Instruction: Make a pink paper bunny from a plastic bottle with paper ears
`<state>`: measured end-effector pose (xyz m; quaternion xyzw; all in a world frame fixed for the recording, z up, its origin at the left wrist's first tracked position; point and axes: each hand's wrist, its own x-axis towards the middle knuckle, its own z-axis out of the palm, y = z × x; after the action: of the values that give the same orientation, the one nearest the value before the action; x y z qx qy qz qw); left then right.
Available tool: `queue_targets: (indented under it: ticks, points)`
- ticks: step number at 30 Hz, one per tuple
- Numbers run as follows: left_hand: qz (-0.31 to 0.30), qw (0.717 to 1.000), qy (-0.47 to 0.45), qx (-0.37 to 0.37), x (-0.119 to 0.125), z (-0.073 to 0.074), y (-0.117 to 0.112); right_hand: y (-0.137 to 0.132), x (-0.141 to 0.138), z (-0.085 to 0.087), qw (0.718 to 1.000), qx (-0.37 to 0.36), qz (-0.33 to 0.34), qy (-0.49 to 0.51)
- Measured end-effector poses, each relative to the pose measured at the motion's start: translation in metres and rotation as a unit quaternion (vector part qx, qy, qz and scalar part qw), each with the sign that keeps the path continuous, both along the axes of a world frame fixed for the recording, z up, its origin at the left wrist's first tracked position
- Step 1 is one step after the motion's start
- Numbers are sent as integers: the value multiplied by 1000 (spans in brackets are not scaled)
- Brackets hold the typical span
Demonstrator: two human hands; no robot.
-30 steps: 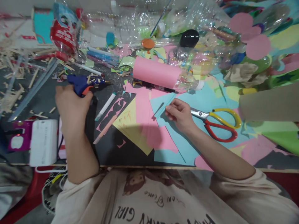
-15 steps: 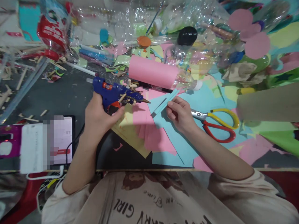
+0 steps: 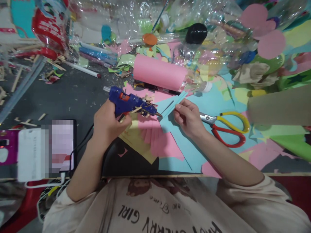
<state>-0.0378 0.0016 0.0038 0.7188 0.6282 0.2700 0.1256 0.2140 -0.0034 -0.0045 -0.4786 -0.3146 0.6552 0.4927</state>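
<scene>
Two hands meet over a dark table strewn with cut paper. Far left, a white power bank (image 3: 31, 155) lies at the near edge, with a phone (image 3: 60, 145) just beside it. A black cord (image 3: 81, 145) runs from there up to the left hand (image 3: 109, 124), whose fingers are clenched round the grip of a blue glue gun (image 3: 131, 103). The gun is held level with its nozzle pointing right, and bits of wood stick to its barrel. The nozzle tip sits at the folded edge of the blue paper (image 3: 170, 108), touching it or very nearly; the view is too coarse to be sure. That paper lies mid-table over pink paper (image 3: 165, 145) and yellow paper (image 3: 136, 137), in front of a pink roll (image 3: 157, 72). The right hand (image 3: 188, 118) pinches the raised blue fold between thumb and fingertips, just right of the nozzle. Scissors (image 3: 225, 129) with one red and one yellow handle lie flat on the table just beyond that hand, blades towards it. Cardboard (image 3: 279, 108) covers the far right.
</scene>
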Motion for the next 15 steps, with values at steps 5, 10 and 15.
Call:
queue_targets:
  ticks: [5, 10, 15]
  points:
    - [-11, 1000, 1, -9, 2, -1, 0, 0, 0, 0, 1000, -5, 3, -1]
    - [-7, 1000, 22, -3, 3, -4, 0, 0, 0, 1, 1000, 1, -1, 5]
    - [-1, 997, 75, -10, 4, -1, 0, 0, -2, 3, 1000, -6, -12, 17]
